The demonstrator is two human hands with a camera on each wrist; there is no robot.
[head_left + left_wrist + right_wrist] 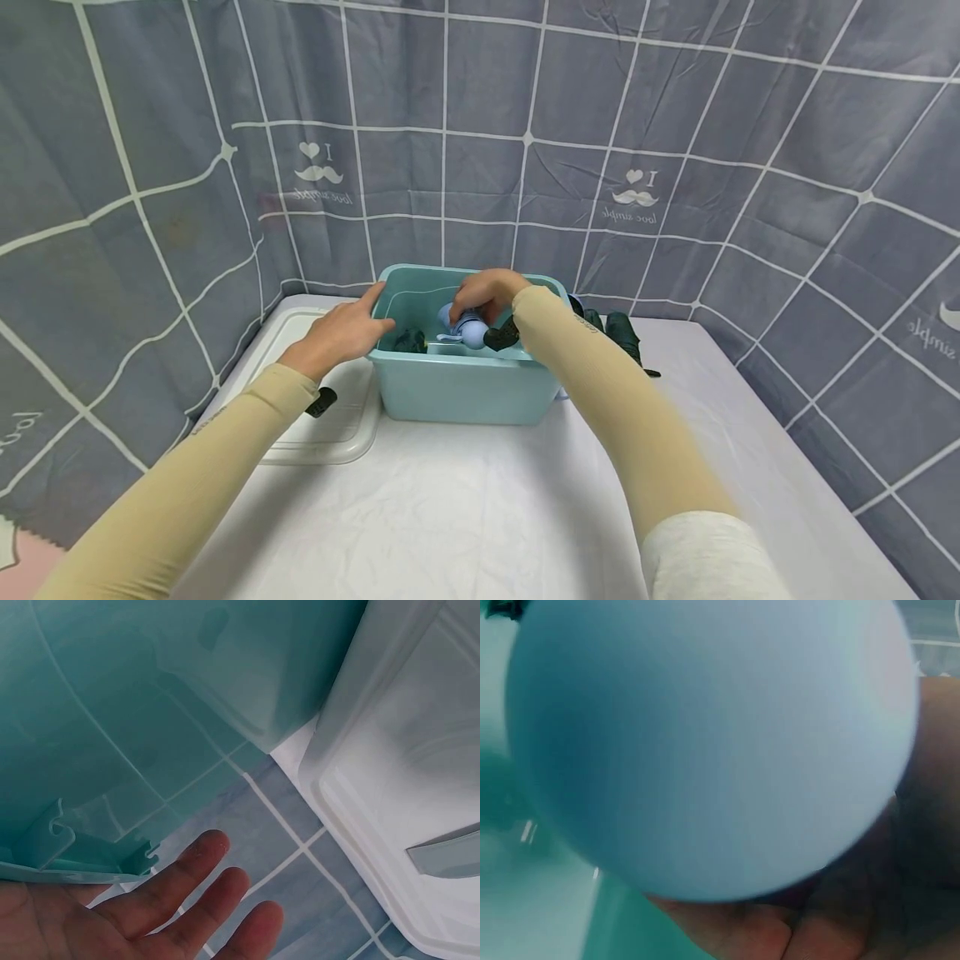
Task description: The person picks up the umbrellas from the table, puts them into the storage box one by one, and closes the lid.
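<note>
Pale-blue folded umbrella [463, 327] sits inside the teal bin [457, 392], grasped by the right hand [487, 293] near its rounded end; probably light, smooth, somewhat slippery; left hand [341, 332], fingers straight, steadies the rim at nine o'clock; dark umbrellas [621, 335] lie at three o'clock; white lid [330, 433] lies beside the bin.

A pale blue rounded object [712, 742] fills the view, gripped from below by the right hand [832, 915].

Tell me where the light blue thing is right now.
In the head view the blue thing is inside the teal bin at table centre, gripped by the right hand.
</note>
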